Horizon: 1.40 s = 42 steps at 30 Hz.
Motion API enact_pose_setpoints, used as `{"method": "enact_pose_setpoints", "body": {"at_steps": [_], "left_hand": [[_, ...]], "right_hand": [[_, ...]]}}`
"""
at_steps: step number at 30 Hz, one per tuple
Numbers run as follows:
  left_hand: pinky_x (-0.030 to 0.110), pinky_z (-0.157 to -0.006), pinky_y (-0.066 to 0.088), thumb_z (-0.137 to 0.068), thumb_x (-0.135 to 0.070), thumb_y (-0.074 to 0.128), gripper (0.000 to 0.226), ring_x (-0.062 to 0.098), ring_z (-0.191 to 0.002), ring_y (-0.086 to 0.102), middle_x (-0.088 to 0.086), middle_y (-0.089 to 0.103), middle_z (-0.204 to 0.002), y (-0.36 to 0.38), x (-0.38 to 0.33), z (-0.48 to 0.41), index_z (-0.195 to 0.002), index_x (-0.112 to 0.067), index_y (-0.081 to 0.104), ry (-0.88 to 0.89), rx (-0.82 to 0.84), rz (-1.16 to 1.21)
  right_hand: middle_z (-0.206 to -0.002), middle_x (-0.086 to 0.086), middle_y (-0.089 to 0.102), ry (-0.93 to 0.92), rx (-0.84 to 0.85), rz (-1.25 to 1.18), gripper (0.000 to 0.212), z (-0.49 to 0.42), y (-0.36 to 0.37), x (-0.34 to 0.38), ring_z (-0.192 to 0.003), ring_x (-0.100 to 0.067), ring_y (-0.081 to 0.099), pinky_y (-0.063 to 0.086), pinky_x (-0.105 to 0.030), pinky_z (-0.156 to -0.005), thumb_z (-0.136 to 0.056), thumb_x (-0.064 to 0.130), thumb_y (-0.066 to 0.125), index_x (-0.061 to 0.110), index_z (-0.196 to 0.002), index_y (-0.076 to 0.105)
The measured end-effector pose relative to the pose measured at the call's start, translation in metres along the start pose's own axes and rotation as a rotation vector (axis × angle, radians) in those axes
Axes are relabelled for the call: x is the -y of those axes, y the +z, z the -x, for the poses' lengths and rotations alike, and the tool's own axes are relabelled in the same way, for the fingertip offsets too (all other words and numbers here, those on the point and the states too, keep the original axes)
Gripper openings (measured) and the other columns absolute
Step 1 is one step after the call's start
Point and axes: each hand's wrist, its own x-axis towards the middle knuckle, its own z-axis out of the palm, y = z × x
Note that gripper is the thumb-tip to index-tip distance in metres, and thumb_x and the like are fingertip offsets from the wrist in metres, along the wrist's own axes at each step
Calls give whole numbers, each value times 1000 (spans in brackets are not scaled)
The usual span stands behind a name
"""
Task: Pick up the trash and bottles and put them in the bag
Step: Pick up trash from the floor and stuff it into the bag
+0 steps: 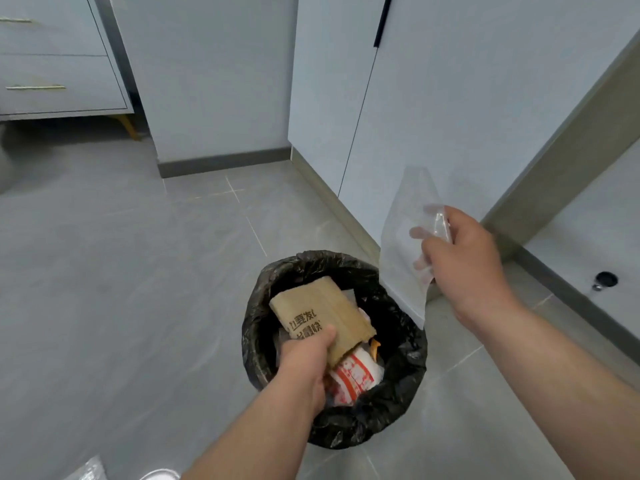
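Grey tiled floor (121, 271) beside pale cabinets (450, 98). A bin lined with a black bag (398, 393) sits at centre. The left hand (304, 355), fingers closed, holds a brown paper packet (322, 313) over the bag, long axis toward 11 o'clock. The right hand (467, 258), at 2 o'clock, pinches a clear plastic sheet (405, 244) hanging upright.

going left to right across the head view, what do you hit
drawer unit → left hand gripping the brown paper bag over the black-lined bin → clear plastic bag → right hand holding it → floor drain
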Motion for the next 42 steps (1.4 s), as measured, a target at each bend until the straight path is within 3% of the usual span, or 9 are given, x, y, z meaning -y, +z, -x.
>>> {"method": "enact_pose_setpoints", "body": {"at_steps": [4,9,11,13,16,20,30,36,42], "left_hand": [[51,-71,57,-69,-12,76,59,35,-90,62,16,59,-101,7,-1,3,-116,-8,42,40,-114,-242],[38,-94,46,-76,-32,62,57,22,-114,52,0,51,-128,-18,-19,42,-129,-21,43,655,-215,-867],[35,-115,28,-84,-44,53,68,22,-139,30,3,35,-149,-39,-19,51,-143,-18,31,909,-285,-1300],[32,-120,0,-86,-59,47,93,20,-148,-8,7,-2,-161,-58,-14,47,-152,-11,3,882,-243,-1555],[26,-115,-12,-76,-69,53,115,11,-137,-35,-1,-30,-155,-76,-5,38,-149,-13,-16,789,-53,-1521],[21,-114,-9,-63,-67,68,129,-1,-133,-38,-16,-38,-148,-95,-5,26,-145,-25,-23,845,51,-1369],[23,-115,-8,-62,-72,66,131,3,-135,-34,-10,-35,-151,-100,-11,21,-148,-21,-18,909,51,-1419],[36,-120,-1,-90,-60,42,90,22,-146,-20,10,-19,-159,-96,-42,24,-152,-15,-7,980,-137,-1685],[27,-116,-6,-97,-49,34,74,18,-147,-17,5,-14,-161,-177,-55,66,-153,-16,0,891,-251,-1469]], "right_hand": [[-103,10,66,-6,44,72,53,-1,3,-10,-63,-11,62,51,-23,-57,-84,0,43,32,-126,54],[-105,17,64,-105,235,298,48,11,19,-22,-76,-7,59,45,-15,-63,-90,8,47,33,-131,53],[-109,17,62,-171,446,503,43,22,34,-30,-88,-6,60,45,-18,-73,-91,26,54,36,-133,50],[-139,6,50,-187,710,720,61,32,50,-46,-123,-12,48,40,-29,-100,-85,50,57,35,-142,40],[-160,-3,13,-125,947,865,78,46,67,-69,-148,-20,9,13,-37,-119,-84,66,47,36,-150,19],[-162,-3,-4,-54,1003,929,74,50,76,-93,-149,-20,-5,4,-37,-118,-89,67,35,42,-151,3],[-162,-1,-3,31,1064,962,84,45,92,-108,-149,-23,1,5,-40,-121,-78,79,33,46,-149,2],[-158,-2,24,12,885,808,71,41,112,-83,-145,-21,23,19,-37,-118,-90,61,41,29,-151,21],[-154,0,32,92,954,691,60,60,143,-74,-142,-21,28,20,-40,-118,-93,58,37,32,-147,32]]}}
